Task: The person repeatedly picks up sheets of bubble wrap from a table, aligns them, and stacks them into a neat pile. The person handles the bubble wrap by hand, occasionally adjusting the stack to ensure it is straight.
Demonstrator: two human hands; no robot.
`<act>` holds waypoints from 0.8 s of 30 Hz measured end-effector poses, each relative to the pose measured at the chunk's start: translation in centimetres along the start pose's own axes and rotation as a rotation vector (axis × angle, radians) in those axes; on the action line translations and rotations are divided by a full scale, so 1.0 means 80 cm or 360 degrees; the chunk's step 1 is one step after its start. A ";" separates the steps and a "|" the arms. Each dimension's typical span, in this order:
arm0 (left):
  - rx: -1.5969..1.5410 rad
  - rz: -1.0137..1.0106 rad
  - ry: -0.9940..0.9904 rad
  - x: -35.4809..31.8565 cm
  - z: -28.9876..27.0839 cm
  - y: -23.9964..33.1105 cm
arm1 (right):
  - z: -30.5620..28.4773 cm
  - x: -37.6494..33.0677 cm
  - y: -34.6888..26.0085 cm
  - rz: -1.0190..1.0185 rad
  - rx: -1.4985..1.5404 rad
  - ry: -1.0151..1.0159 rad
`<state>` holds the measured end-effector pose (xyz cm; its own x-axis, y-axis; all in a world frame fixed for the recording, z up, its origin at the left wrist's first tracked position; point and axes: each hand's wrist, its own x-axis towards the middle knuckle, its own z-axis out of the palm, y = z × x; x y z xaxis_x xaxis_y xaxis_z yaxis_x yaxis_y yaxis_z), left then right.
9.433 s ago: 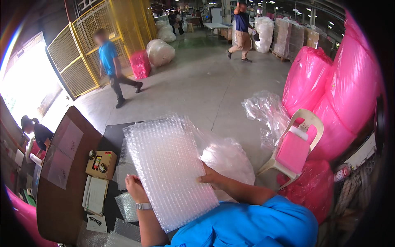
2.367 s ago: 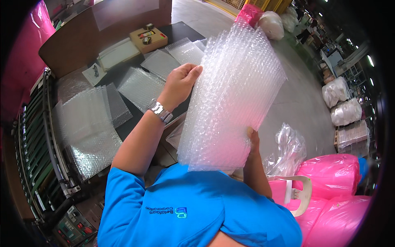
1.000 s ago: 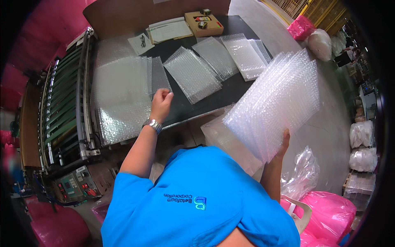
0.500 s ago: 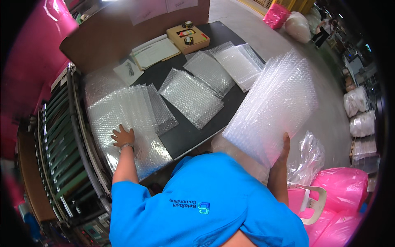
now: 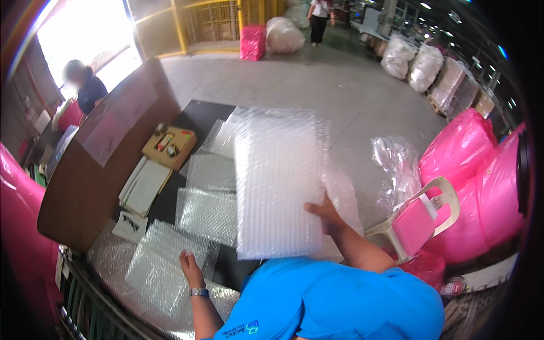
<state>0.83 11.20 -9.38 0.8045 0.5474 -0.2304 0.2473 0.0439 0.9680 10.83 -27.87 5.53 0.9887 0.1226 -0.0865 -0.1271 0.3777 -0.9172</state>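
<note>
Upright over the table's right side stands a stack of clear bubble wrap sheets [image 5: 277,181], gripped at its right edge by my right hand [image 5: 326,214], thumb on the near face and fingers hidden behind. My left hand [image 5: 191,268], with a metal watch at the wrist, hovers by a pile of bubble wrap [image 5: 153,258] at the table's near left. Its fingers are loosely bent, and nothing shows in them. More bubble wrap sheets [image 5: 207,212] lie in overlapping piles on the black tabletop [image 5: 195,116], partly hidden by the held stack.
A cardboard box [image 5: 169,146] with tape measures and a clipboard [image 5: 143,184] lie along the brown partition [image 5: 102,170]. On the right are a beige plastic chair [image 5: 447,198] and big pink bags [image 5: 459,147]. Two people are farther off, one beyond the partition.
My view has turned to the right. The held stack has swung leftward and more upright in front of me. My left hand has lifted from lying spread on the near-left pile.
</note>
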 end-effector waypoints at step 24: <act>-0.0647 0.0078 -0.1114 -0.077 0.255 0.194 | -0.044 0.022 -0.028 -0.0321 -0.0492 -0.0259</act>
<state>10.74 -8.53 5.01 0.9940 -0.0873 -0.0656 0.0957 0.4076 0.9082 13.10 -31.73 6.05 0.9627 0.2271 0.1470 0.1226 0.1182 -0.9854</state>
